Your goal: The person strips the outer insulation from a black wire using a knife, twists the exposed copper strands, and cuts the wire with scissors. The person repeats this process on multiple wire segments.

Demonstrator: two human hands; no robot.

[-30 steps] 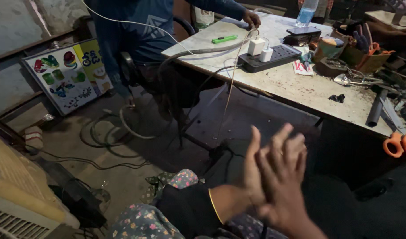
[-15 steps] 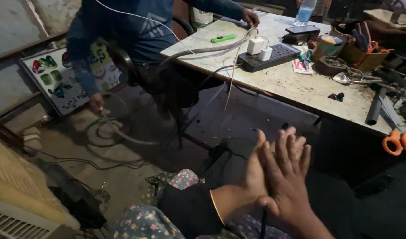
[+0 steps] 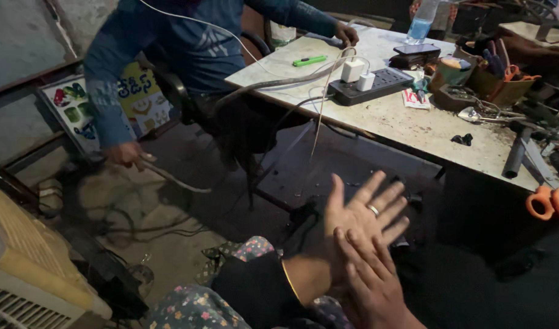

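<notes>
Your left hand [image 3: 359, 219] and right hand [image 3: 368, 283] sit low centre of frame, palms pressed together, fingers spread wide, holding nothing. Upper right: table [image 3: 401, 119] with power strip [image 3: 371, 85] and green marker [image 3: 310, 60]. Upper left: another person's hand [image 3: 126, 153] grips a cable [image 3: 173, 180].

Cluttered table [image 3: 407, 125] with power strip [image 3: 371, 85]

Left hand [image 3: 359, 222]: silver ring; gold bangle [image 3: 290, 281] at the wrist, black cuff, floral sleeve [image 3: 188, 307] in pink and white on grey. Bench [image 3: 407, 122]: pale cream, speckled with dark marks. Power strip [image 3: 371, 85]: black, with two white plugs. Marker [image 3: 309, 60]: bright green. Scissors [image 3: 549, 204]: orange handles. Co-worker's shirt [image 3: 188, 49]: blue
</notes>
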